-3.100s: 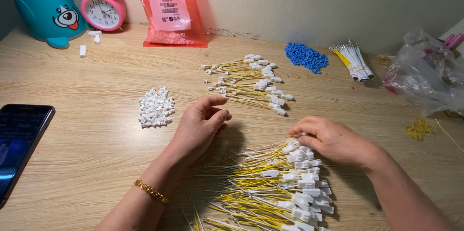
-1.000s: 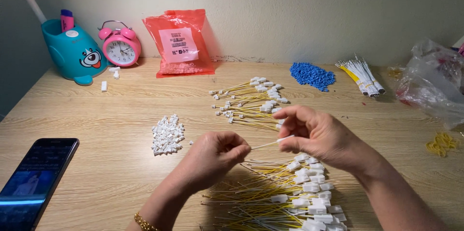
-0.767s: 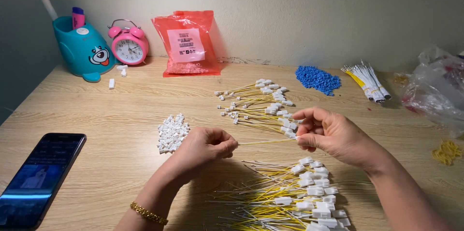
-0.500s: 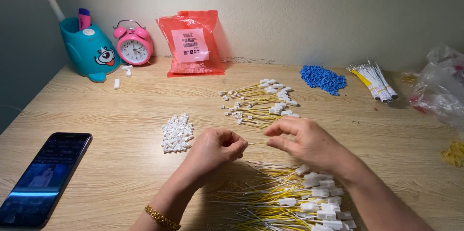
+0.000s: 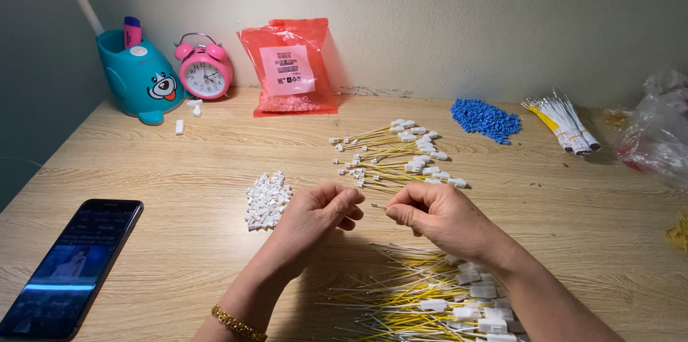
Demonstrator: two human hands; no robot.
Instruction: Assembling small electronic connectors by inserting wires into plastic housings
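My left hand (image 5: 320, 214) and my right hand (image 5: 434, 214) meet over the middle of the wooden table (image 5: 143, 170), fingertips almost touching. My right hand pinches a thin wire whose bare tip (image 5: 377, 206) points at my left fingers. My left fingers are closed, seemingly on a small white connector that is mostly hidden. A pile of white connectors (image 5: 267, 199) lies just left of my left hand. A heap of yellow wires with white plugs (image 5: 437, 297) lies under my right forearm. Another bunch of yellow wires with connectors (image 5: 400, 157) lies beyond my hands.
A dark phone (image 5: 69, 265) lies at the front left. At the back stand a teal pen holder (image 5: 137, 74), a pink alarm clock (image 5: 204, 68) and a red bag (image 5: 290, 67). Blue beads (image 5: 486, 119), a white wire bundle (image 5: 564, 122) and a clear plastic bag (image 5: 659, 134) are right.
My right hand lifted a wire from the near heap, swung it out to the right, then brought it back in to meet my left hand.
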